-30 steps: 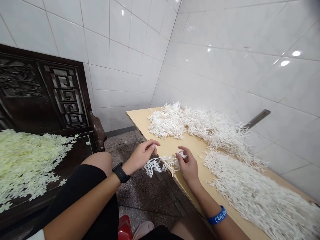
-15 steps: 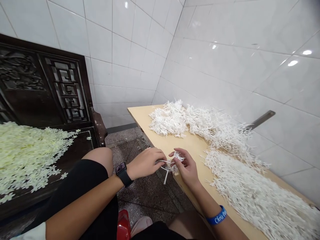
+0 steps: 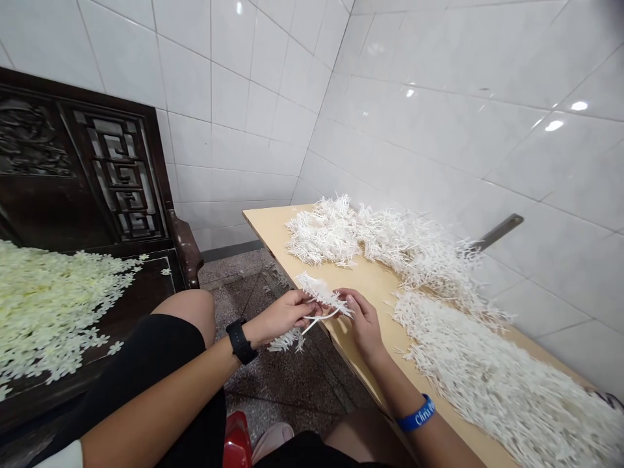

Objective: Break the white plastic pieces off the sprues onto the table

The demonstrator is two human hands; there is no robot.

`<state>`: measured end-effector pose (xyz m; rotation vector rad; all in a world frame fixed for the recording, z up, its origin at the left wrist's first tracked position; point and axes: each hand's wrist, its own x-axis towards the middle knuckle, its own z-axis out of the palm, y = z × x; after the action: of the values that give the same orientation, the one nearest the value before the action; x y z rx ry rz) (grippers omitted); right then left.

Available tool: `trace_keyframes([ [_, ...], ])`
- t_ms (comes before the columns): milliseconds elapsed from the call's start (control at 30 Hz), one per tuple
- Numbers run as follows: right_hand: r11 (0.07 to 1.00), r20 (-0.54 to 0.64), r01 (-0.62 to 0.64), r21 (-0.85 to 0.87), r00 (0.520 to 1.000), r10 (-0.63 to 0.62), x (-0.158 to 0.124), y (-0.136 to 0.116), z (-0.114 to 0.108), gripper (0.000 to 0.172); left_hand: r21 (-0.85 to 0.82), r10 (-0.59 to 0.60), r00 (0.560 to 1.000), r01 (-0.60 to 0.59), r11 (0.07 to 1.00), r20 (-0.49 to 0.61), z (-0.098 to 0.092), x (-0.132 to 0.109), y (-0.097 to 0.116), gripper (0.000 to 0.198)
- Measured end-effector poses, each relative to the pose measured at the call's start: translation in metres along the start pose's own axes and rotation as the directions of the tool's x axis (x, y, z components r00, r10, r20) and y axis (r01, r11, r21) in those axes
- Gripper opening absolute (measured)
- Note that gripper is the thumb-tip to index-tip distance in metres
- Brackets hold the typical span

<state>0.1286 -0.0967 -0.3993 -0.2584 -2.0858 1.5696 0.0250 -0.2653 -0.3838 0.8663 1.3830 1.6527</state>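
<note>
Over the near edge of the table, my left hand is closed on a white branched plastic flower stem. Frilly white tufts stick up above its fingers, and another tuft hangs below that hand. My right hand has its thumb and fingers bent around the right end of the same piece. Some of its fingertips are hidden behind the white strands. The left wrist wears a black watch, the right a blue wristband.
On the wooden table lie a rounded heap of white stems, a longer heap behind and a wide spread at right. Pale yellow-green blossoms cover a dark carved bench. A metal strip leans by the tiled wall.
The white piece between my hands has swung round; its tufts now show above and below the left hand. My left wrist has rolled, turning the watch face out of sight. The view has shifted slightly.
</note>
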Motion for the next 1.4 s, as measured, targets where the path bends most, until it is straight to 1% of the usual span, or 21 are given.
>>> trace_keyframes([
  [133,0.996,0.088,0.017,0.085,0.996,-0.024,-0.002,0.004,0.001,0.038,-0.026,-0.006,0.998,0.005,1.000,-0.058,0.000,0.003,-0.004,0.019],
  [200,0.997,0.083,0.074,0.025,0.994,-0.076,-0.002,0.002,0.000,0.040,0.014,-0.020,0.997,0.021,1.000,-0.073,-0.002,0.004,-0.004,0.020],
  [300,0.962,0.003,0.221,-0.162,0.975,-0.224,-0.004,-0.004,-0.002,0.039,0.146,-0.024,0.998,0.033,0.989,-0.059,-0.007,0.004,-0.005,0.028],
  [333,0.927,-0.024,0.290,-0.236,0.952,-0.304,-0.005,-0.007,-0.002,0.038,0.195,-0.004,0.999,0.013,0.981,-0.047,-0.009,0.003,-0.004,0.031],
  [400,0.797,0.007,0.468,-0.381,0.864,-0.504,-0.010,-0.012,-0.002,0.041,0.293,0.053,0.998,-0.040,0.955,-0.034,-0.011,0.002,-0.003,0.035],
  [433,0.703,0.088,0.560,-0.438,0.805,-0.586,-0.012,-0.015,0.000,0.046,0.344,0.072,0.997,-0.054,0.937,-0.038,-0.011,0.001,-0.003,0.036],
  [467,0.606,0.205,0.636,-0.477,0.752,-0.627,-0.014,-0.018,0.003,0.053,0.395,0.075,0.996,-0.053,0.917,-0.042,-0.011,-0.001,-0.001,0.036],
  [500,0.522,0.339,0.692,-0.499,0.710,-0.618,-0.015,-0.021,0.007,0.060,0.437,0.064,0.997,-0.038,0.899,-0.044,-0.010,-0.002,0.000,0.034],
  [533,0.464,0.462,0.724,-0.511,0.686,-0.562,-0.015,-0.024,0.011,0.065,0.463,0.040,0.998,-0.017,0.886,-0.041,-0.008,-0.004,0.002,0.031],
  [567,0.435,0.553,0.733,-0.524,0.680,-0.480,-0.015,-0.025,0.015,0.069,0.469,0.015,1.000,-0.002,0.883,-0.024,-0.006,-0.006,0.005,0.028],
  [633,0.428,0.631,0.705,-0.565,0.704,-0.327,-0.013,-0.026,0.022,0.069,0.456,-0.043,0.998,0.017,0.890,0.047,-0.003,-0.010,0.011,0.026],
  [733,0.445,0.608,0.641,-0.626,0.758,-0.236,-0.012,-0.019,0.026,0.066,0.485,-0.101,0.988,0.033,0.874,0.115,-0.004,-0.020,0.023,0.031],
  [800,0.443,0.579,0.599,-0.667,0.791,-0.198,-0.013,-0.015,0.025,0.057,0.536,-0.093,0.992,0.035,0.844,0.081,-0.008,-0.030,0.030,0.033],
  [867,0.419,0.561,0.570,-0.707,0.812,-0.159,-0.013,-0.013,0.024,0.042,0.609,-0.079,0.996,0.045,0.792,0.029,-0.013,-0.041,0.033,0.034],
  [967,0.327,0.588,0.586,-0.742,0.802,-0.103,-0.014,-0.014,0.025,0.015,0.754,-0.095,0.995,0.075,0.653,-0.017,-0.019,-0.060,0.029,0.033],
  [1000,0.290,0.603,0.599,-0.746,0.793,-0.089,-0.014,-0.014,0.026,0.012,0.786,-0.102,0.994,0.082,0.613,-0.024,-0.020,-0.066,0.026,0.035],
  [1067,0.219,0.632,0.630,-0.745,0.772,-0.069,-0.015,-0.013,0.029,0.016,0.809,-0.123,0.991,0.110,0.578,-0.047,-0.021,-0.078,0.018,0.039],
  [1167,0.156,0.680,0.681,-0.715,0.730,-0.069,-0.019,-0.009,0.036,0.018,0.787,-0.190,0.979,0.178,0.590,-0.079,-0.018,-0.093,0.011,0.040],
  [1267,0.157,0.731,0.743,-0.651,0.669,-0.136,-0.023,-0.007,0.038,0.021,0.732,-0.259,0.962,0.238,0.638,-0.088,-0.015,-0.107,0.011,0.040],
  [1333,0.190,0.734,0.775,-0.602,0.632,-0.250,-0.021,-0.006,0.030,0.024,0.658,-0.348,0.936,0.295,0.693,-0.053,-0.018,-0.121,0.009,0.040],
  [1400,0.238,0.655,0.764,-0.599,0.639,-0.404,-0.016,-0.004,0.014,0.026,0.586,-0.464,0.886,0.381,0.715,-0.010,-0.027,-0.142,0.002,0.042],
])
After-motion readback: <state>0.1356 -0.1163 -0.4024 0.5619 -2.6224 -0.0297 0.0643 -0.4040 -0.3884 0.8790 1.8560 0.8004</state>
